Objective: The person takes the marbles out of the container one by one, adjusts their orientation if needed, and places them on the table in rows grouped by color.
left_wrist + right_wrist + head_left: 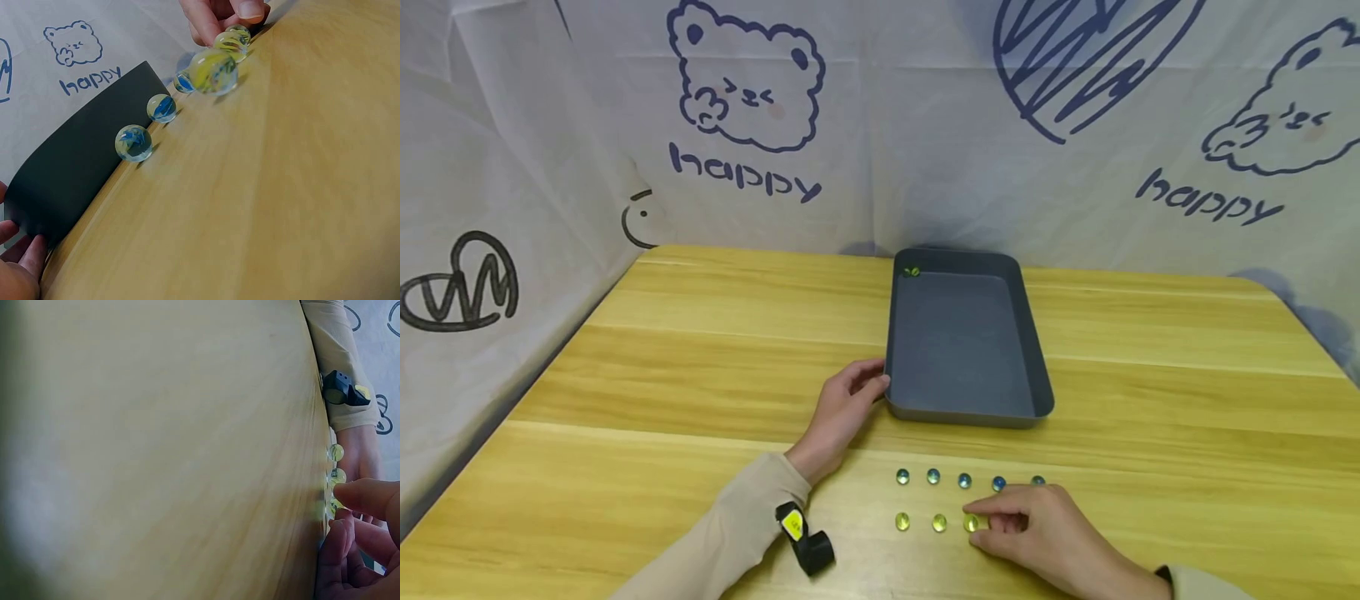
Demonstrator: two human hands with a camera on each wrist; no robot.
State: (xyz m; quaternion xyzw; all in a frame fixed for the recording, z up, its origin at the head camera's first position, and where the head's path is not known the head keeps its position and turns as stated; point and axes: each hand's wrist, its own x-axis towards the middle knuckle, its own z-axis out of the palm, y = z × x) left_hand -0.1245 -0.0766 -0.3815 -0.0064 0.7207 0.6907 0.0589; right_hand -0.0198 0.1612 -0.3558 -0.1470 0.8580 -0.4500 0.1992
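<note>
My left hand (842, 408) grips the near left corner of a dark grey rectangular tray (961, 417), its thumb and fingers against the outer walls. With thumb and index finger, my right hand (1048, 529) pinches a yellow glass marble (972, 523) at the right end of a row of 3. The other yellow marbles (939, 523) lie to its left on the table. Behind them runs a row of several blue marbles (933, 476), the rightmost partly hidden by my right hand. In the left wrist view a yellow marble (214, 72) shows large in front.
All of this is on a wood-grain table (700, 358). Small yellow-green spots (912, 272) show in the tray's far left corner. A white cloth (925, 125) with drawn bears hangs behind. A black wrist camera (811, 546) sits on my left sleeve.
</note>
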